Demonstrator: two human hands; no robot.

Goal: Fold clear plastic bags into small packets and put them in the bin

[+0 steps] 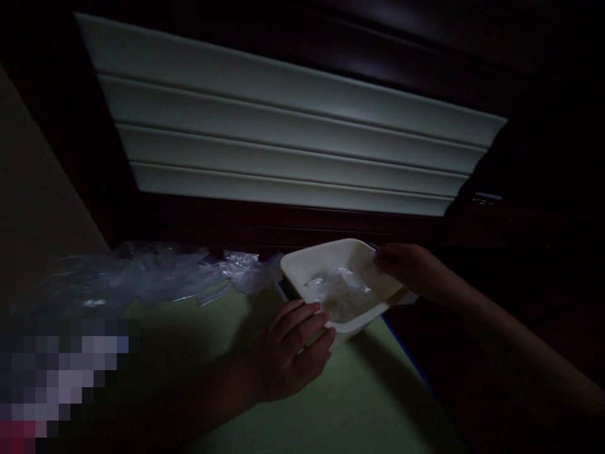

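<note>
A white plastic tub (352, 328), rounded at the corners, sits tilted over the green surface. Crumpled clear plastic bags (341, 284) lie inside it. My left hand (295, 347) grips the tub's near left side, its fingers laid over the rim and its thumb out of sight. At the tub's far right rim is my right hand (409, 265), its fingers pinched together in deep shadow. Whatever lies between those fingertips is too dark to make out.
A heap of clear plastic bags (161, 277) stretches along the back left of the green surface (265, 416). Behind stands a dark wooden panel with pale horizontal slats (302, 142). The surface's right side has a blue edge (411, 359). A pixelated patch covers the lower left corner.
</note>
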